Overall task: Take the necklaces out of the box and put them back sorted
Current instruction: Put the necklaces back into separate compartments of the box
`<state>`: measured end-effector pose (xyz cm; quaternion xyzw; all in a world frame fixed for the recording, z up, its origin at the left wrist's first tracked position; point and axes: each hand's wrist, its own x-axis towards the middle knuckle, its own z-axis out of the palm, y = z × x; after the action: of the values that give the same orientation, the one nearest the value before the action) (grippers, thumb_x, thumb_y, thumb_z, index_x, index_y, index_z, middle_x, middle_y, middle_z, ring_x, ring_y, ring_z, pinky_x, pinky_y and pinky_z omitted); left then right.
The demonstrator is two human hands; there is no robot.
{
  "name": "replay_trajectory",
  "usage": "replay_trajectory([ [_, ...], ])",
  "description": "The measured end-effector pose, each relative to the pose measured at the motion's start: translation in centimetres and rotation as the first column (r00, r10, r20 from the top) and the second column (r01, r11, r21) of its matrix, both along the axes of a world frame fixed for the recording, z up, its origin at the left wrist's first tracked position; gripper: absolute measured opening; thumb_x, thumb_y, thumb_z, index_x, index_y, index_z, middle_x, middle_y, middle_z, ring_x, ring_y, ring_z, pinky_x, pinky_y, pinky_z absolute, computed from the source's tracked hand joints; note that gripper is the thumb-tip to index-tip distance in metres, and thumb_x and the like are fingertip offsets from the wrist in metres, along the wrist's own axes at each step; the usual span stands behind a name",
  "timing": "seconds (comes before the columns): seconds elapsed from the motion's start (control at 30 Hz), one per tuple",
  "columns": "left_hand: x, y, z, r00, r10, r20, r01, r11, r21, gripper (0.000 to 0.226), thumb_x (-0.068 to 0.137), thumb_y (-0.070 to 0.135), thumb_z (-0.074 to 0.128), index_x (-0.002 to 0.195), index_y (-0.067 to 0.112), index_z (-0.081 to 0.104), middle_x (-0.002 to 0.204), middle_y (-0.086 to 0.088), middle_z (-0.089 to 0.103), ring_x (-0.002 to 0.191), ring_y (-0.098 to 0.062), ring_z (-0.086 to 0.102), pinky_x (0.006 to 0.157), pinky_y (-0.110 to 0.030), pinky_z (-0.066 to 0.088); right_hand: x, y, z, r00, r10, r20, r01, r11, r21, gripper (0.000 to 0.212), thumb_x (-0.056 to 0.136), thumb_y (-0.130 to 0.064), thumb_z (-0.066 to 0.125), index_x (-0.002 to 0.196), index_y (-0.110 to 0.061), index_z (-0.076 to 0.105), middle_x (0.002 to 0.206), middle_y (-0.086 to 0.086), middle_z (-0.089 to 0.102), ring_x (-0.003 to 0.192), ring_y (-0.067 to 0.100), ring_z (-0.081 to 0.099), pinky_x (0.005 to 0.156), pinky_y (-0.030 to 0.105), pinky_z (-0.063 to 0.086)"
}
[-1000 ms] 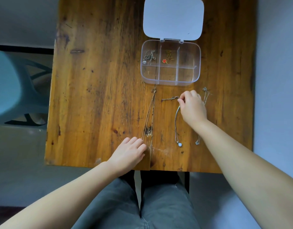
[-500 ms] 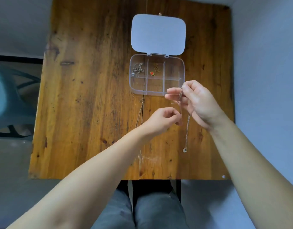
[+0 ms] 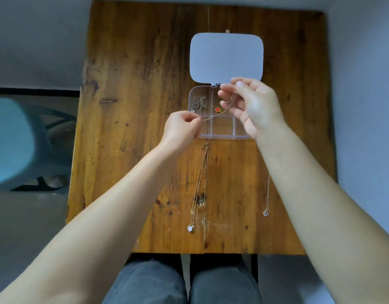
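Observation:
A clear plastic compartment box (image 3: 222, 136) stands open on the wooden table, its white lid (image 3: 226, 57) folded back. A silver chain (image 3: 199, 104) lies in its far-left cell and a red pendant (image 3: 217, 109) in the middle one. Above the box I hold a thin chain necklace (image 3: 214, 115) stretched between both hands: my left hand (image 3: 181, 128) pinches one end, my right hand (image 3: 253, 106) pinches the other. A long necklace with a small flower pendant (image 3: 198, 189) lies on the table below the box. Another necklace (image 3: 267, 198) lies by my right forearm, partly hidden.
The wooden table (image 3: 134, 128) has its near edge just above my knees. A teal plastic stool (image 3: 11, 141) stands on the floor to the left. Grey wall borders the table on the right.
Both hands have risen from the table to above the box with a necklace. The chain is now drawn out between them, my left hand further left and my right hand further up.

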<state>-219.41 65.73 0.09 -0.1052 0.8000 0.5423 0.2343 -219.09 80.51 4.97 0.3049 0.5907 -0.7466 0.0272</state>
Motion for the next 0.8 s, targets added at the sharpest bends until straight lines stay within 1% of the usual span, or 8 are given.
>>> replay_trajectory([
  [0.1,-0.9,0.4,-0.4,0.999,0.029,0.041,-0.028,0.999,-0.04,0.023,0.089,0.009,0.048,0.101,0.009,0.067,0.078,-0.007,0.07,0.072,-0.018,0.068,0.078,-0.041,0.059,-0.5,-2.4,-1.9,0.996,0.012,0.093,-0.006,0.998,-0.062,0.014,0.097,-0.006,0.046,0.095,-0.009,0.059,0.096,0.011,0.071,0.087,0.02,0.072,0.073,0.029,0.059],
  [0.17,-1.0,-0.2,-0.7,0.994,0.046,0.097,-0.045,0.999,-0.012,0.031,0.091,0.008,0.044,0.115,0.006,0.063,0.093,-0.01,0.071,0.079,-0.015,0.071,0.079,-0.037,0.059,-0.2,-3.5,-3.3,0.985,0.072,0.154,-0.076,0.997,0.022,0.013,0.097,-0.007,0.046,0.096,-0.01,0.058,0.096,0.008,0.07,0.086,0.016,0.071,0.065,0.021,0.058],
  [0.27,-0.9,-0.7,-0.6,0.994,0.043,0.103,-0.044,0.999,0.014,0.032,0.094,0.008,0.042,0.122,0.008,0.058,0.107,-0.012,0.067,0.08,-0.013,0.071,0.076,-0.032,0.06,0.6,-4.0,-4.8,0.963,0.158,0.217,-0.201,0.96,0.195,0.012,0.097,-0.009,0.046,0.099,-0.012,0.058,0.104,0.006,0.066,0.098,0.017,0.066,0.071,0.022,0.055],
  [0.47,-0.8,0.0,0.3,0.989,-0.142,-0.036,0.135,0.978,-0.161,0.025,0.095,0.011,0.043,0.112,0.01,0.061,0.098,-0.01,0.068,0.071,-0.015,0.07,0.07,-0.03,0.059,2.9,2.1,-3.8,0.974,0.102,0.201,-0.174,0.906,0.385,0.015,0.097,-0.014,0.046,0.099,-0.015,0.06,0.097,0.002,0.068,0.081,0.01,0.069,0.057,0.02,0.058],
  [0.57,0.9,1.6,0.9,0.934,-0.291,-0.209,0.22,0.926,-0.308,0.018,0.093,0.013,0.046,0.097,0.011,0.063,0.085,-0.002,0.065,0.076,-0.018,0.064,0.072,-0.03,0.053,6.0,8.1,-4.2,0.96,0.031,0.279,-0.203,0.764,0.613,0.015,0.097,-0.016,0.046,0.097,-0.018,0.06,0.098,0.003,0.068,0.078,0.009,0.067,0.057,0.019,0.054],
  [0.63,3.8,3.7,0.9,0.876,-0.417,-0.242,0.343,0.891,-0.296,0.013,0.092,0.015,0.049,0.094,0.012,0.062,0.084,-0.001,0.064,0.077,-0.019,0.061,0.07,-0.031,0.051,8.2,11.3,-5.4,0.913,0.037,0.406,-0.331,0.647,0.686,0.015,0.096,-0.017,0.047,0.101,-0.017,0.061,0.105,0.005,0.067,0.085,0.014,0.065,0.068,0.024,0.055],
  [0.7,8.0,6.5,0.0,0.768,-0.607,-0.204,0.543,0.786,-0.295,0.011,0.092,0.017,0.05,0.094,0.012,0.059,0.083,-0.003,0.066,0.076,-0.024,0.062,0.068,-0.034,0.052,9.9,12.9,-6.9,0.839,0.106,0.534,-0.496,0.553,0.669,0.02,0.095,-0.019,0.049,0.111,-0.014,0.06,0.114,0.009,0.065,0.095,0.02,0.062,0.077,0.028,0.052],
  [0.8,14.7,10.1,-2.2,0.454,-0.885,-0.106,0.79,0.455,-0.411,0.019,0.093,0.023,0.049,0.107,0.012,0.052,0.099,-0.009,0.063,0.089,-0.03,0.06,0.07,-0.039,0.052,11.3,12.3,-8.7,0.816,0.182,0.548,-0.564,0.459,0.687,0.035,0.092,-0.029,0.056,0.122,-0.012,0.055,0.121,0.012,0.057,0.102,0.026,0.059,0.083,0.031,0.048],
])
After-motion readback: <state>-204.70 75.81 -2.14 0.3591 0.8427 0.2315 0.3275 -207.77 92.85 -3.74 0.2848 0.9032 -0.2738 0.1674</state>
